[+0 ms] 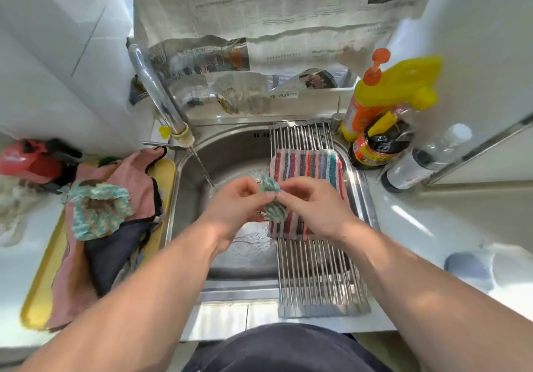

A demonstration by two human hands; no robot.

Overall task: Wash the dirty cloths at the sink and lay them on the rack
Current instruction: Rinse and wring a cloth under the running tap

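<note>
Over the steel sink (184,198) both my hands grip one small teal-and-white cloth (273,198), bunched between them. My left hand (236,201) holds its left side and my right hand (311,204) its right side. Water runs from the tap (161,95) into the basin just left of my hands. A striped towel (305,170) lies flat on the roll-up rack (317,279) across the sink's right half. On the yellow tray (43,294) at the left lie a stained teal knitted cloth (98,213), a pink cloth (127,178) and a dark cloth (115,250).
A yellow-and-orange pump bottle (383,95), a dark jar (377,146) and a clear bottle (424,161) stand on the counter right of the sink. Newspaper (259,25) covers the wall behind. A red object (31,161) sits at the far left.
</note>
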